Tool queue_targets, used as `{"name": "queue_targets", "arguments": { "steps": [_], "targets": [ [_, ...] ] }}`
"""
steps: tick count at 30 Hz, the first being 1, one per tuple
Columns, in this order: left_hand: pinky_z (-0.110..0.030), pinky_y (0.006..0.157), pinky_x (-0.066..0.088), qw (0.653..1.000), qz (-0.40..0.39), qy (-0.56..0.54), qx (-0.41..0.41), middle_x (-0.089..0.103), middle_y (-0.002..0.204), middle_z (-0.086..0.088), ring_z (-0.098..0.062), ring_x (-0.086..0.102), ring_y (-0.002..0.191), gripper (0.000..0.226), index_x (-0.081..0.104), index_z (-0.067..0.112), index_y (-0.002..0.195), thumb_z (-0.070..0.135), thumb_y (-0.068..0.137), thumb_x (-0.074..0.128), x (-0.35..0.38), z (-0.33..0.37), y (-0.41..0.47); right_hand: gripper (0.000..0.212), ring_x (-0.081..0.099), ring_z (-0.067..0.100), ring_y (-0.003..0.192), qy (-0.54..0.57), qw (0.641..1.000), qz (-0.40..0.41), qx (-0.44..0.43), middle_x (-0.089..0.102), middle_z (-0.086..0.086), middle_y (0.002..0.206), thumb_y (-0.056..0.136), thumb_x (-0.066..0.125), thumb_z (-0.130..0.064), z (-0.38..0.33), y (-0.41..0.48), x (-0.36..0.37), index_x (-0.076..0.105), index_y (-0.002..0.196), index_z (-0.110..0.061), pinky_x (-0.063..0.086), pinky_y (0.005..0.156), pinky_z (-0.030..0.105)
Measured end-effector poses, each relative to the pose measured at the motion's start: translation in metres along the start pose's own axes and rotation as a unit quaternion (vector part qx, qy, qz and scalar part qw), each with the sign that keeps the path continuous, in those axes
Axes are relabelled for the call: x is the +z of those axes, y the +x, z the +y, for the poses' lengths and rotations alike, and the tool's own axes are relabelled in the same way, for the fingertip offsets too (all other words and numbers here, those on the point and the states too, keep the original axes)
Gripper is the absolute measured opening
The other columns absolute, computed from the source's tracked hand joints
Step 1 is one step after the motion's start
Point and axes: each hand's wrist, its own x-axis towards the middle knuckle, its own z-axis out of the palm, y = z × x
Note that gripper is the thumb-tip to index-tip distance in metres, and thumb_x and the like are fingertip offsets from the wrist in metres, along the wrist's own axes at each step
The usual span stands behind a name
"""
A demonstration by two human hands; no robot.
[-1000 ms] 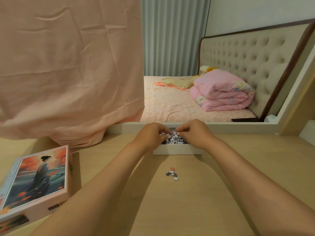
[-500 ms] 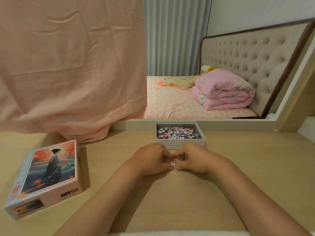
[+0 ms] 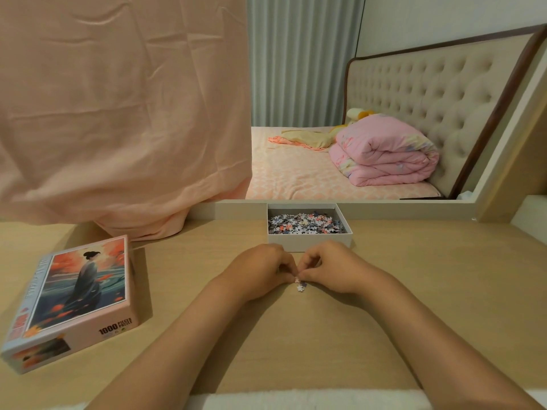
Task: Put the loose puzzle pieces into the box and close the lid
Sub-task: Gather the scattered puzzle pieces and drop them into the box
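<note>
Together, both forearms reach across the table [image 3: 183, 279], left hand [image 3: 260, 270] and right hand [image 3: 333, 267] curled knuckles-up, fingertips meeting and pinching the loose puzzle pieces [image 3: 300, 287] just before the box [image 3: 309, 244]

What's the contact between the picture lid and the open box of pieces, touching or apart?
Apart. Head view: bare desk separates the lid, lying far left, from the box.
</note>
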Motion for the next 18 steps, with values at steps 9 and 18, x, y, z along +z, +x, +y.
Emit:
{"name": "queue_targets", "arguments": {
  "steps": [9, 18],
  "targets": [
    [-0.033, 0.081, 0.045, 1.000, 0.004, 0.012, -0.004, 0.061, 0.100, -0.001, -0.020, 0.057, 0.095, 0.016, 0.068, 0.021, 0.101, 0.019, 0.093, 0.055, 0.000, -0.008, -0.001, 0.016, 0.059, -0.010, 0.068, -0.033, 0.999, -0.018, -0.015, 0.072, -0.015, 0.086, 0.088, 0.070, -0.025, -0.005, -0.013, -0.010, 0.078, 0.100, -0.033, 0.045, 0.068, 0.010],
    [-0.034, 0.072, 0.047, 0.999, -0.026, 0.005, 0.042, 0.057, 0.084, 0.005, -0.014, 0.056, 0.080, 0.020, 0.074, 0.034, 0.107, 0.033, 0.089, 0.065, 0.000, -0.001, -0.003, 0.018, 0.066, 0.005, 0.079, -0.095, 0.995, -0.030, -0.002, 0.075, -0.012, 0.084, 0.076, 0.083, -0.033, -0.013, -0.013, -0.004, 0.080, 0.093, -0.029, 0.055, 0.080, 0.029]
  ]
}}
